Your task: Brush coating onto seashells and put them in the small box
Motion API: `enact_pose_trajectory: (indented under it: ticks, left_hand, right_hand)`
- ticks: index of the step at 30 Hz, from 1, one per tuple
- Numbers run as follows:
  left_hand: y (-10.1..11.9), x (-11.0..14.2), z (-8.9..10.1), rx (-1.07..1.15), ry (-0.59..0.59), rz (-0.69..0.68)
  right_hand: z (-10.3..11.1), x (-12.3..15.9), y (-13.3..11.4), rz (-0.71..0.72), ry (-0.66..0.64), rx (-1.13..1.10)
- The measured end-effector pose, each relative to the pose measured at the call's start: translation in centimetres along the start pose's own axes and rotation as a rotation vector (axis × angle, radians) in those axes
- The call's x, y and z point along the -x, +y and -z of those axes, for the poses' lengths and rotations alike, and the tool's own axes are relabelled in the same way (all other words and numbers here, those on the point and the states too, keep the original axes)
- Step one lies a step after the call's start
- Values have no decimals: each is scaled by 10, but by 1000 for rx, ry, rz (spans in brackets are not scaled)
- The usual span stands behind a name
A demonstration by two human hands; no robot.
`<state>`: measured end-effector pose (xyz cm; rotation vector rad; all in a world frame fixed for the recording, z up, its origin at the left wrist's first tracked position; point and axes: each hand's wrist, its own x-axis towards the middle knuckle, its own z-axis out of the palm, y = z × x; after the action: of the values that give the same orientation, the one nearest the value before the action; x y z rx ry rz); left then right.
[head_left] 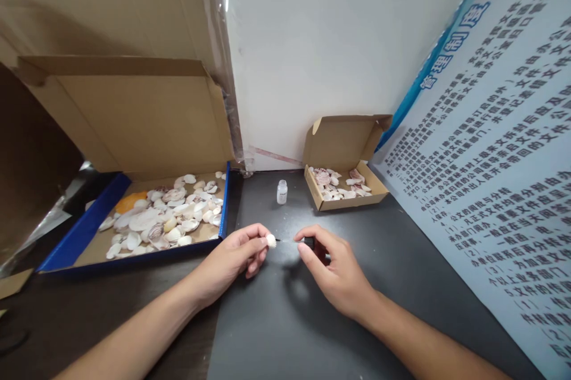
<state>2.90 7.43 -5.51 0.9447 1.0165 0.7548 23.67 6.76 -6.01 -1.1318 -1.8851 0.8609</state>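
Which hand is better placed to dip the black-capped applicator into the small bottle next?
Probably the right hand: it holds the applicator, while the left hand is occupied pinching a white shell. The bottle stands uncapped beyond both.

White shell (271, 241) near black-capped brush (308, 242)

Dark tabletop (276, 332) — small bottle (282, 193), brown box (352, 200), blue-sided box (225, 204)

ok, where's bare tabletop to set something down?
Bare dark tabletop: between the forearms; right of the right hand, in front of the small box. A smaller patch: between bottle and blue-edged box. Crowded: both boxes, holding shells, and the middle, where the left hand holds a white shell and the right a black cap.
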Motion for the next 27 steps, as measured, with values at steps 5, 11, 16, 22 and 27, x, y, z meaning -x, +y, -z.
enact_pose_trajectory:
  ticks: [5, 11, 16, 22, 27]
  left_hand:
    - [1, 0, 1, 24, -19, 4]
    - [0, 0, 1, 20, -11, -4]
    - [-1, 0, 1, 1, -19, -19]
    - [-2, -1, 3, 27, -32, 2]
    - [-2, 0, 2, 12, -15, -6]
  right_hand:
    - [0, 0, 0, 35, -27, -36]
    - [-1, 0, 1, -49, -10, -19]
    - [-2, 3, 1, 1, -58, -61]
    - [-2, 1, 1, -22, -44, -7]
    - [0, -1, 0, -43, 30, 22]
